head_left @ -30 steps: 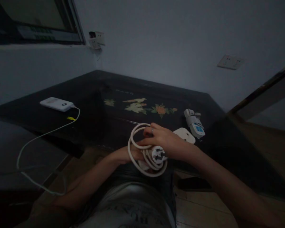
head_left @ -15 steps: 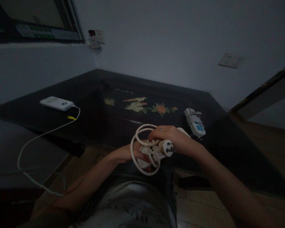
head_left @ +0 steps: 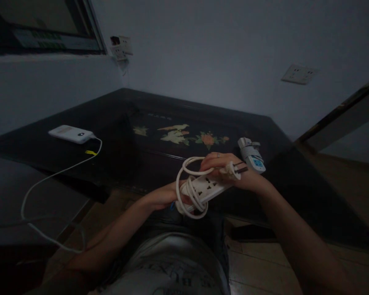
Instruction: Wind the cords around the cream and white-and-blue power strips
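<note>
A white power strip (head_left: 207, 186) slants up to the right between my hands, above the near table edge. Its off-white cord (head_left: 193, 197) is wound in several turns around the left end, with a looser loop standing off on the upper left. My left hand (head_left: 167, 196) grips that wound end, the fingers partly hidden by cord and strip. Over the right part, my right hand (head_left: 224, 159) is closed on the cord near the plug; its fingertips are hidden. The plug (head_left: 232, 171) lies before this hand, its dark prongs pointing right.
On the dark table (head_left: 117, 123) a white power bank-like device (head_left: 69, 133) lies left, trailing a pale cable (head_left: 52, 176) with a yellow tag (head_left: 91, 152). Right of my hands sits another strip (head_left: 252, 155) with blue sockets and wrapped cord. Wall sockets (head_left: 299, 74) are behind.
My right hand has moved right and slightly up with the plug, whose prongs have turned from facing me to pointing right. More of the power strip's socket face now shows.
</note>
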`<state>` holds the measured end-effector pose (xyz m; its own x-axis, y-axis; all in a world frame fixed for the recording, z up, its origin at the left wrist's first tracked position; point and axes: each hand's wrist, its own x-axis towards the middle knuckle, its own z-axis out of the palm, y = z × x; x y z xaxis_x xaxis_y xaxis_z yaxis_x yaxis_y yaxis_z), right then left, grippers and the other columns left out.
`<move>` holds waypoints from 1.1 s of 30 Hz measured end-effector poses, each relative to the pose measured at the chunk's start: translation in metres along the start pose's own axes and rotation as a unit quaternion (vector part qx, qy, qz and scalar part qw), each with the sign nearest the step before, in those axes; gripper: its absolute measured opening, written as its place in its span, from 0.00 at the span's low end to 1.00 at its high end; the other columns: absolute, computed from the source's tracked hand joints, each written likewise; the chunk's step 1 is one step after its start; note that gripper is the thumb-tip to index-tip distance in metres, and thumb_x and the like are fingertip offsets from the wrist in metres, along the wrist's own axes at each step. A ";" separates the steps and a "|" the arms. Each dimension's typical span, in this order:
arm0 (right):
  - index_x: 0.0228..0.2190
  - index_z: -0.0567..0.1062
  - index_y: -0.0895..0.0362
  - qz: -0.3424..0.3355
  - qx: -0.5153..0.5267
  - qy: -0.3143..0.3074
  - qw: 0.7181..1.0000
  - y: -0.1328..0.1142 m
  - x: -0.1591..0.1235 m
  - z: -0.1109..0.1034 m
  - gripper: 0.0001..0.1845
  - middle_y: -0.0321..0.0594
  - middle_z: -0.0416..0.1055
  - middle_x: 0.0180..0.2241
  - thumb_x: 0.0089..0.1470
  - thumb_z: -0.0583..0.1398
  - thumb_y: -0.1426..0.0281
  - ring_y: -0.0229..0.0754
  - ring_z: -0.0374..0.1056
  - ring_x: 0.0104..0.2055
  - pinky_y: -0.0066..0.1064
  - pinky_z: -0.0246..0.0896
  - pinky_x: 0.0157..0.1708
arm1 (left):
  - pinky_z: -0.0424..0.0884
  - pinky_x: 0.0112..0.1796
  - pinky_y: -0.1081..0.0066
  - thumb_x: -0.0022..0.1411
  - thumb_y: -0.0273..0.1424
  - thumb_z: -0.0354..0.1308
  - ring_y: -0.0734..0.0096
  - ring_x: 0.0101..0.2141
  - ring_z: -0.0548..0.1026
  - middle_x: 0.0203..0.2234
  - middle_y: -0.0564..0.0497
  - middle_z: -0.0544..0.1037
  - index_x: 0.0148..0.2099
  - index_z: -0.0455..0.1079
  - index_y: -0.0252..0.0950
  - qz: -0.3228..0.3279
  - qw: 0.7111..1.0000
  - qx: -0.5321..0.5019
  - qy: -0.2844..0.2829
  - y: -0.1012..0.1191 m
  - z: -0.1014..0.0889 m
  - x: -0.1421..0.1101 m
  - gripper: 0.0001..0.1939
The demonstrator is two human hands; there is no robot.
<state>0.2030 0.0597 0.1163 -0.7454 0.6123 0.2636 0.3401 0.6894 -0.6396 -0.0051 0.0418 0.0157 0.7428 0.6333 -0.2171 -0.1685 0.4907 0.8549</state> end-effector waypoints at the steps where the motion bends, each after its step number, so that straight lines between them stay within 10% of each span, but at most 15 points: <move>1: 0.33 0.76 0.58 0.007 0.017 0.033 0.999 0.000 -0.001 -0.001 0.13 0.43 0.73 0.33 0.59 0.55 0.65 0.41 0.69 0.36 0.32 0.62 0.36 | 0.72 0.37 0.72 0.40 0.21 0.68 0.70 0.34 0.76 0.35 0.50 0.79 0.44 0.72 0.33 -0.002 1.000 -0.001 0.002 0.000 0.000 0.000 0.25; 10: 0.27 0.70 0.51 0.111 0.143 0.452 0.874 0.018 -0.007 -0.028 0.10 0.36 0.72 0.30 0.52 0.59 0.58 0.40 0.67 0.30 0.31 0.60 0.26 | 0.76 0.28 0.68 0.47 0.25 0.67 0.67 0.27 0.78 0.36 0.45 0.78 0.49 0.67 0.33 -0.012 0.998 -0.022 -0.054 -0.001 -0.012 -0.004 0.25; 21: 0.22 0.74 0.53 0.124 0.080 0.491 0.859 0.028 -0.021 -0.026 0.10 0.35 0.70 0.23 0.52 0.61 0.64 0.39 0.66 0.28 0.36 0.63 0.38 | 0.75 0.28 0.71 0.49 0.28 0.68 0.71 0.26 0.76 0.35 0.48 0.77 0.51 0.64 0.35 0.028 0.999 0.031 -0.028 0.002 -0.009 -0.015 0.27; 27: 0.20 0.72 0.51 0.059 0.145 0.588 0.793 0.033 -0.033 -0.046 0.08 0.26 0.51 0.12 0.49 0.61 0.68 0.37 0.55 0.17 0.36 0.64 0.29 | 0.74 0.26 0.74 0.48 0.25 0.67 0.73 0.26 0.75 0.36 0.47 0.77 0.50 0.64 0.34 0.002 0.998 0.040 -0.046 0.014 0.000 -0.028 0.26; 33: 0.19 0.70 0.50 0.059 0.118 0.650 0.748 0.070 -0.060 -0.067 0.08 0.29 0.55 0.15 0.46 0.62 0.68 0.34 0.45 0.15 0.34 0.55 0.22 | 0.74 0.24 0.74 0.46 0.29 0.69 0.70 0.25 0.76 0.32 0.47 0.77 0.52 0.63 0.34 0.005 0.998 -0.033 -0.053 0.010 -0.007 -0.032 0.31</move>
<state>0.3098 0.0970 0.1043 0.5217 0.6286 0.5767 0.1348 0.6068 -0.7833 -0.0352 0.0305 0.0284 0.8046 0.5733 -0.1551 -0.2152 0.5250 0.8235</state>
